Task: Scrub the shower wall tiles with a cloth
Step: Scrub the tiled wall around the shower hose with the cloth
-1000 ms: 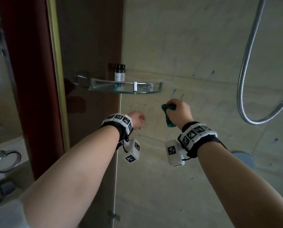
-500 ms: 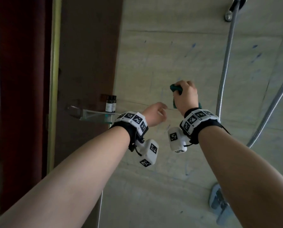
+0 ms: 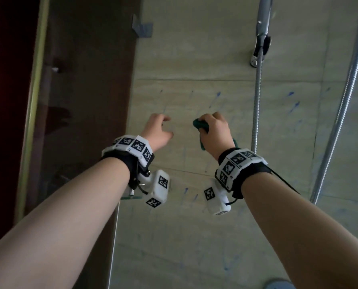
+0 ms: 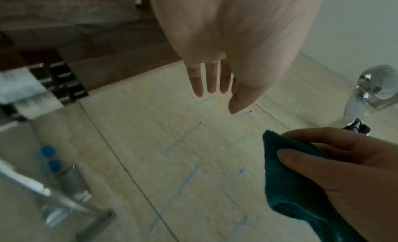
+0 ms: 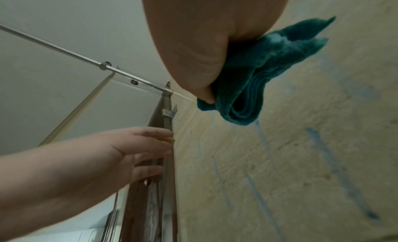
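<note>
— Where's the cloth (image 3: 199, 124) right now?

— Bunched in the right hand (image 3: 214, 133), fingers clenched round it, up against the beige wall tiles (image 3: 194, 49) near the middle of the head view. Only a green edge peeks out there.

— And from the wrists?

— The right wrist view shows far more: the cloth (image 5: 258, 72) folded into a roll, with blue streaks (image 5: 327, 152) running down the tile below it. The left wrist view catches the cloth (image 4: 286, 174) at lower right, plus 2 blue-capped bottles (image 4: 50, 158) at lower left, which the head view doesn't show.

— The left hand (image 3: 158, 132)?

— Holding nothing, fingers relaxed and fairly straight, just left of the cloth hand.

— Anything changed from 1 second ago?

— Both hands have climbed the wall. The glass shelf has dropped almost out of the head view, and the shower rail bracket (image 3: 261, 46) now sits at upper right. The grip on the cloth is unchanged.
</note>
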